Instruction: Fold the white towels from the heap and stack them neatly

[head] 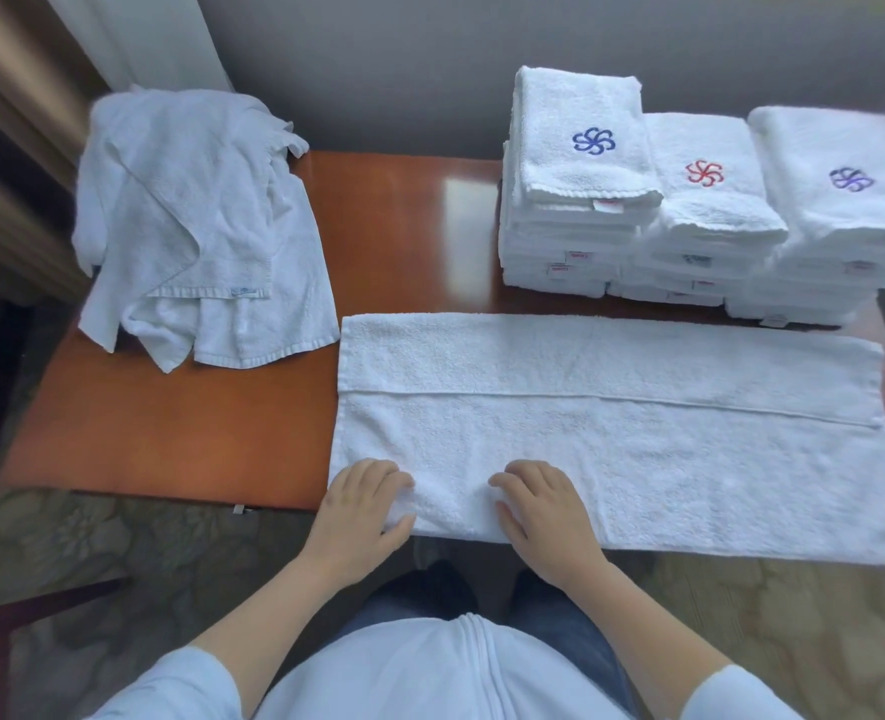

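While the left hand (365,504) pinches a small ridge of cloth between thumb and fingers near the left end of the spread towel (611,459), the right hand (541,511) lies just beside it on the same towel, fingers loosely bent and gripping nothing that I can make out. That towel lies flat along the near right part of the desk (170,433), its front edge at or slightly past the desk's rim. A hem line runs its whole length, which suggests the lengthwise fold is made and the crosswise fold is the step in hand. The next move likely calls for lifting the left end and carrying it over to the right end, keeping the corners square and the layers from sliding. The heap (196,215) of unfolded towels sits at the far left, partly hanging off the desk. Three piles stand at the far right, close together: the left stack (575,210) topped by a blue pinwheel emblem (593,141), the middle stack (710,210) by a red one (704,173), the right stack (840,215) by a purple one (851,179). Small sewn tags (606,204) with red print peep from the folds, too small to read.
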Available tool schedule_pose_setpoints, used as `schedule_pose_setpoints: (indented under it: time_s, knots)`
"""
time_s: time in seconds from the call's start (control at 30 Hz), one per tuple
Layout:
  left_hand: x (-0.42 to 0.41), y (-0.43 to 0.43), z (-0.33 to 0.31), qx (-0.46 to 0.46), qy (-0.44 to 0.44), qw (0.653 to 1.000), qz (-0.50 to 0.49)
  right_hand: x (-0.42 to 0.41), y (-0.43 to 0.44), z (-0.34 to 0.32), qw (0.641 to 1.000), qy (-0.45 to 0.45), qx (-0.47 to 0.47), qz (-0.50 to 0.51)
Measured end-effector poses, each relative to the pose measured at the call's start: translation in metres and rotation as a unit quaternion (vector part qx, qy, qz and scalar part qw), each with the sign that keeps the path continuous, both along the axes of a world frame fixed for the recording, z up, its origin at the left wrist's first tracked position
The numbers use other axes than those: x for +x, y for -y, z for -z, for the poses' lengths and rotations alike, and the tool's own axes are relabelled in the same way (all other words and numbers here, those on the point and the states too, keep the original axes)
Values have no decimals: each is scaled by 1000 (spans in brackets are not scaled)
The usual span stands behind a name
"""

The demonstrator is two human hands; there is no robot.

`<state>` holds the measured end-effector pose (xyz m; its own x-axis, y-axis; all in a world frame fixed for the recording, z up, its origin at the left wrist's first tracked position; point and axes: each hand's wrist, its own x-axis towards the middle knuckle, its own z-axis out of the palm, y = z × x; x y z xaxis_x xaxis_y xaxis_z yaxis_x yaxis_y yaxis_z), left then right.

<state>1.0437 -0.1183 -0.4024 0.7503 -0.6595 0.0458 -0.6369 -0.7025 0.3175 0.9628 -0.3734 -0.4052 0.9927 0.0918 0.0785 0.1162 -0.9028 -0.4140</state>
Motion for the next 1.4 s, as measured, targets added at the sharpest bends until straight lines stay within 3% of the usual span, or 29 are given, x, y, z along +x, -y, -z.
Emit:
schedule_pose_setpoints:
  time_s: [0.3, 0.57, 0.7, 0.93, 1.13, 1.4]
  knots:
    - [-18, 15, -3, 110, 7, 992, -59, -19, 7, 8, 988, -37, -129, -81]
    - [-23, 15, -23, 80, -66, 988, -117, -16, 20, -11, 988, -68, -115, -77]
    - [-23, 16, -33, 94, -45, 978, -179, -19, 37, -25, 988, -128, -88, -10]
    - [-6, 40, -50, 50, 14, 964, -260, -4, 61, -48, 971, -93, 30, 219]
    - [48, 71, -62, 53, 69, 958, -273, 49, 79, -64, 973, -13, 44, 227]
    - [140, 93, -52, 83, 48, 968, -230, 125, 102, -59, 969, -21, 27, 246]
